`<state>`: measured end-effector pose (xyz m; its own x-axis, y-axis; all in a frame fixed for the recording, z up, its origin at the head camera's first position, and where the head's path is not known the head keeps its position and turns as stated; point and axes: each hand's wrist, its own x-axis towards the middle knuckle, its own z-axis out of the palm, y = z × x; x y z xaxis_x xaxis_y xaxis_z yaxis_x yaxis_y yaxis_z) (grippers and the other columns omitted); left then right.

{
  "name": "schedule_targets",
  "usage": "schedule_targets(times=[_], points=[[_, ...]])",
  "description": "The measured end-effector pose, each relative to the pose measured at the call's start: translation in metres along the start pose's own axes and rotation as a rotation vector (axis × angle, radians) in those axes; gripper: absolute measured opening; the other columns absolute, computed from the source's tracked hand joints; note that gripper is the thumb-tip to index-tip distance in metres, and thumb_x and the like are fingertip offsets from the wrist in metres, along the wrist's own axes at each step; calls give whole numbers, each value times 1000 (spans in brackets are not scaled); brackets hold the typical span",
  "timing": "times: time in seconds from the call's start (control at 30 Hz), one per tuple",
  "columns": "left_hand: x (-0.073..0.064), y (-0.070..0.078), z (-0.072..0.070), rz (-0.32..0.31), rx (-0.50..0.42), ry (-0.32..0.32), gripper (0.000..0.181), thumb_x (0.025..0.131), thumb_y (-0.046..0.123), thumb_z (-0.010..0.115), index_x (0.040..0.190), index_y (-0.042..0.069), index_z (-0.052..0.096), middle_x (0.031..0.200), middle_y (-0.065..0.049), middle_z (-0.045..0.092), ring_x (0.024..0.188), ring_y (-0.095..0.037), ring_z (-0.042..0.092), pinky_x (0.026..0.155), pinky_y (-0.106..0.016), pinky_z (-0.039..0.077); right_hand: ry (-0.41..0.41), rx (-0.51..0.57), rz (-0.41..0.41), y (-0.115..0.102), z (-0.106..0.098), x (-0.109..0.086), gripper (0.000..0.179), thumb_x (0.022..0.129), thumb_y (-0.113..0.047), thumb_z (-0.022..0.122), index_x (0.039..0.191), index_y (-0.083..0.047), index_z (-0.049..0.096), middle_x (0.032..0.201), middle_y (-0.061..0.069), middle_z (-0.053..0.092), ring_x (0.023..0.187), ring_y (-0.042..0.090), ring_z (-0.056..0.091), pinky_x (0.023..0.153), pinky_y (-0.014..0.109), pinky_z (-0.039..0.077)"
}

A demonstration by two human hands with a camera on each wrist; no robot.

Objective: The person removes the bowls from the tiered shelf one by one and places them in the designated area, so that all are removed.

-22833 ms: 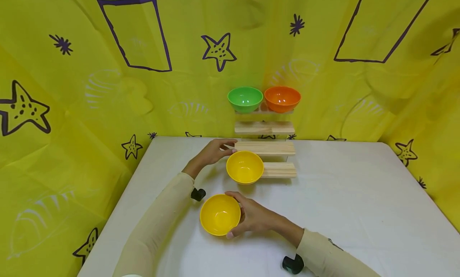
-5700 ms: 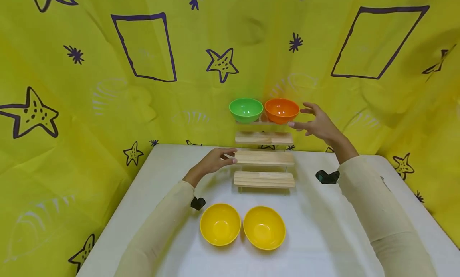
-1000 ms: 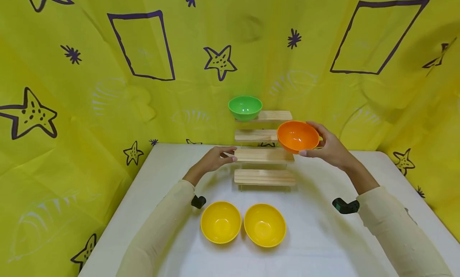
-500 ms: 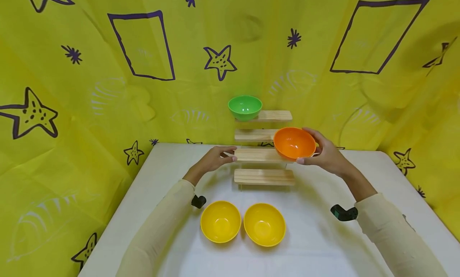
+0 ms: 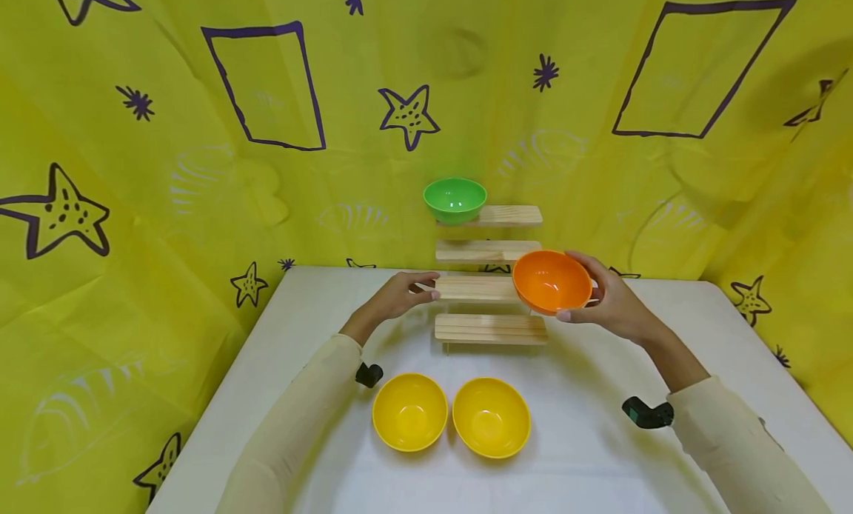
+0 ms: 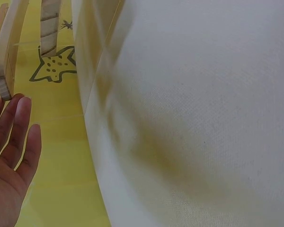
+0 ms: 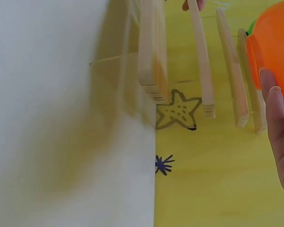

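Note:
My right hand (image 5: pixel 616 299) grips an orange bowl (image 5: pixel 552 283) by its right side, thumb at the near edge. The bowl is held in the air, overlapping the right end of a four-tier wooden stand in the head view. In the right wrist view, fingers (image 7: pixel 277 123) press against the bowl's orange wall (image 7: pixel 277 47). My left hand (image 5: pixel 396 295) pinches the left end of the stand's second plank from the bottom (image 5: pixel 476 288). The left wrist view shows its fingers (image 6: pixel 21 118) by that plank's end; the thumb is mostly cut off.
A green bowl (image 5: pixel 455 201) sits at the left of the top plank (image 5: pixel 509 215). Two yellow bowls, a left one (image 5: pixel 409 412) and a right one (image 5: pixel 491 418), stand side by side on the white table (image 5: pixel 580 469). A yellow patterned curtain (image 5: pixel 360 173) surrounds the table.
The second yellow bowl went from the stand to the table earlier. My right hand then took the orange bowl off the top plank and lowered it toward me. The left hand stayed put.

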<state>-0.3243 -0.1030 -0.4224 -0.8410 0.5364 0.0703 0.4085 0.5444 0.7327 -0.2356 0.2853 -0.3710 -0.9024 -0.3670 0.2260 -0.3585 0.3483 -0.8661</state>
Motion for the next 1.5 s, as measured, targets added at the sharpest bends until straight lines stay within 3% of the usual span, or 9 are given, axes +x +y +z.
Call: schedule_targets(times=[0.3, 0.53, 0.7, 1.0, 1.5], points=[[1, 0, 0, -6, -14, -1, 53, 99, 32, 65, 148, 12, 53, 133, -15, 66, 112, -31, 67, 91, -39, 57, -5, -34, 28, 2, 1, -12, 93, 83, -2, 80, 157, -5, 25, 146, 13, 39, 102, 2, 64, 79, 25, 59], [2, 0, 1, -12, -20, 4, 53, 99, 32, 66, 147, 13, 54, 133, -15, 66, 112, -32, 67, 90, -40, 57, 1, -52, 29, 5, 1, -21, 93, 82, -2, 80, 157, -6, 26, 143, 3, 42, 102, 1, 64, 78, 25, 60], [2, 1, 1, -18, -29, -3, 54, 99, 32, 66, 148, 13, 53, 134, -14, 65, 113, -31, 66, 91, -39, 56, -1, -62, 33, 7, 1, -29, 94, 81, -3, 81, 158, -7, 25, 146, 7, 40, 104, -1, 61, 79, 25, 59], [1, 2, 1, -21, -31, -5, 56, 98, 34, 66, 148, 13, 52, 134, -13, 65, 113, -30, 66, 91, -38, 56, -6, -74, 33, 15, 1, -42, 92, 81, -4, 81, 156, -6, 27, 137, -17, 43, 106, -2, 59, 78, 26, 60], [0, 1, 0, -19, -16, -5, 55, 99, 33, 65, 148, 12, 52, 134, -14, 65, 112, -29, 67, 90, -37, 56, -28, -24, 41, 20, 8, -63, 92, 81, -1, 80, 156, -3, 26, 137, -20, 41, 105, -3, 60, 76, 28, 61]])
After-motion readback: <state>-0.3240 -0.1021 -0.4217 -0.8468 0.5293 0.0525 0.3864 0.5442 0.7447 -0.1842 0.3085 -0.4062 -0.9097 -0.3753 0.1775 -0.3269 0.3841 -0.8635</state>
